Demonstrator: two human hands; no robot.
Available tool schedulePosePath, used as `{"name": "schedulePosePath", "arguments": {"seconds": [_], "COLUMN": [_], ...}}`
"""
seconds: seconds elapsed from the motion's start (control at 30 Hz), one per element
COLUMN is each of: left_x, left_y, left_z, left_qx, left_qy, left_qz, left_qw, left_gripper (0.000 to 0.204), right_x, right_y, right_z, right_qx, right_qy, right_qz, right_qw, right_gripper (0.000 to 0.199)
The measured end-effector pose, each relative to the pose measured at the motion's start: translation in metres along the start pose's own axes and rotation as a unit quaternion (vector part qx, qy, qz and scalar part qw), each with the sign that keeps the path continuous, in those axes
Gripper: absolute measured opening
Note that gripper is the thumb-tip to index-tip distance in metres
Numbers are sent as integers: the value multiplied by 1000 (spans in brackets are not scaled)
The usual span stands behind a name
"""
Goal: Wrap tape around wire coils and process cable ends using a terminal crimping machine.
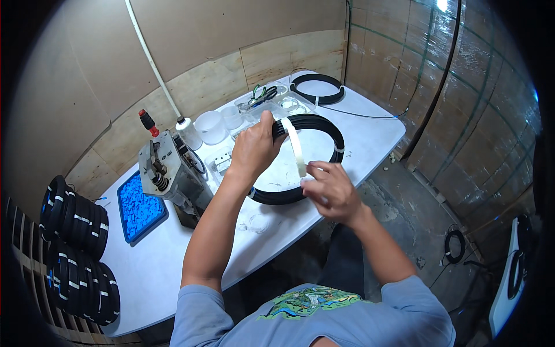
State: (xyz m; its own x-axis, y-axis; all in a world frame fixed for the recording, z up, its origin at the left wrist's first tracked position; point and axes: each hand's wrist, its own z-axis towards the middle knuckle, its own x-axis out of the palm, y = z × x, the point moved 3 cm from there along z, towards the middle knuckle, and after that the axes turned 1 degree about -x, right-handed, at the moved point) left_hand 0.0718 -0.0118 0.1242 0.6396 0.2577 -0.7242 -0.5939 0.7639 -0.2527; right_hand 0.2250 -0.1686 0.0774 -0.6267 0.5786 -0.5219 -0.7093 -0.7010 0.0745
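A coil of black cable (332, 128) stands tilted over the white table, its lower edge near the tabletop. My left hand (255, 146) is closed around its upper left side, thumb pointing up. From the top of the coil beside that hand, a strip of white tape (296, 147) curves down across the ring's opening. My right hand (334, 192) is at the strip's lower end, thumb and fingers pinched at it, in front of the coil's lower right side. White bands show around the coil at its right and lower left.
A metal bench machine (173, 168) with a red-handled screwdriver (149, 123) is at left, beside a tray (140, 203) of small blue pieces. Stacked black coils (75, 254) stand far left. Clear tubs (211, 128), a bottle (188, 132) and another coil (317, 88) lie behind.
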Motion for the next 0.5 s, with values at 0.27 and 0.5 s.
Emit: {"name": "schedulePosePath", "arguments": {"seconds": [0.27,0.5], "left_x": [-3,0], "left_y": [-9,-21], "left_z": [-7,-9], "left_qx": [28,26], "left_qy": [-11,-10], "left_qz": [32,68], "left_qw": [999,997], "left_gripper": [45,43], "right_x": [-12,1], "right_y": [-17,-35], "right_z": [19,60], "right_qx": [320,470], "right_qy": [-79,10], "right_qz": [158,278], "right_qw": [931,838], "right_gripper": [50,39]}}
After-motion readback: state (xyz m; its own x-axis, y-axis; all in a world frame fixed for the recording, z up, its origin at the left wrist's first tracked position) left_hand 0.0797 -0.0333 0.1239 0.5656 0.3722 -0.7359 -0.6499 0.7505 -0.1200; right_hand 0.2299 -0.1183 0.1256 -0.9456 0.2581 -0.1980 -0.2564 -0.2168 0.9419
